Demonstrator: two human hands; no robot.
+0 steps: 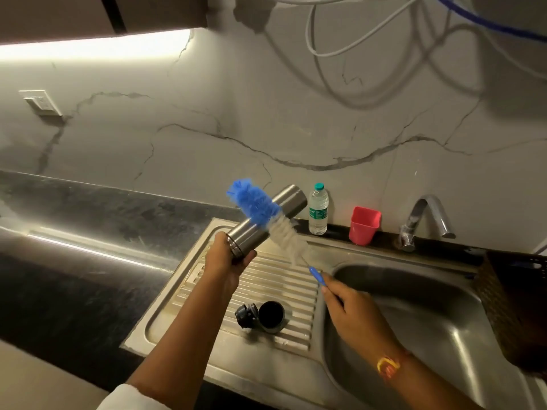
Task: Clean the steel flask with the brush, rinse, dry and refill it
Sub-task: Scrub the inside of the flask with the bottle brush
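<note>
Head view of a kitchen sink area. The left hand (229,263) has its fingers curled round the threaded neck end of the steel flask (291,199), held in the air above the ribbed drainboard (275,279) and tilted, base up and to the right. The right hand (355,313) pinches the blue handle of the bottle brush (254,207) between thumb and fingers; the blue and white bristles cross in front of the flask's body. A dark stopper (245,315) and a black cap (270,316) lie side by side on the drainboard. To the right are the steel basin (414,306) and, behind it, the tap (424,217). A plastic water bottle (318,211) and a red cup (364,224) stand at the back edge. The dark stone counter (74,232) meets a grey-veined marble wall (236,113) carrying a socket (40,102). A light strip (94,45) glows under the cabinet, and looped cables (355,45) hang above. A woven basket (518,306) sits at far right.
</note>
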